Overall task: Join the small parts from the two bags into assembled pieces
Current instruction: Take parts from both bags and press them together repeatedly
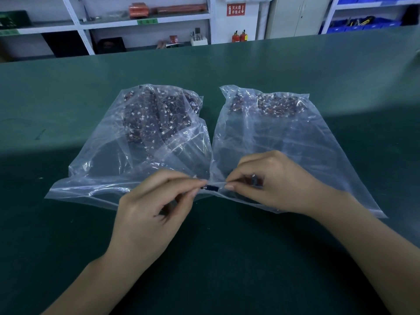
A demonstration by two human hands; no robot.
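At lower centre: my left hand (159,201) and right hand (268,185) meet over the near edges of the two bags.
Left hand: thumb and forefinger pinch one end of the part (210,187).
Right hand: fingertips pinch the other end; more dark bits seem to be tucked in its curled fingers, too blurred to identify.
Part: small, dark, held between both hands just above the plastic; whether it is one piece or two already mated, I cannot tell.
Left bag (136,142): clear, lying on the table (68,87), stock heaped at its far end, upper centre-left.
Right bag (284,137): clear, just beside the left one, stock likewise at the far end.
Step in hand: I judge this to be the joining.
Method: align both ends on one axis, push straight, do not twist.
Risk: a slipped piece may drop into the loose plastic; keep the pinch close to the joint.
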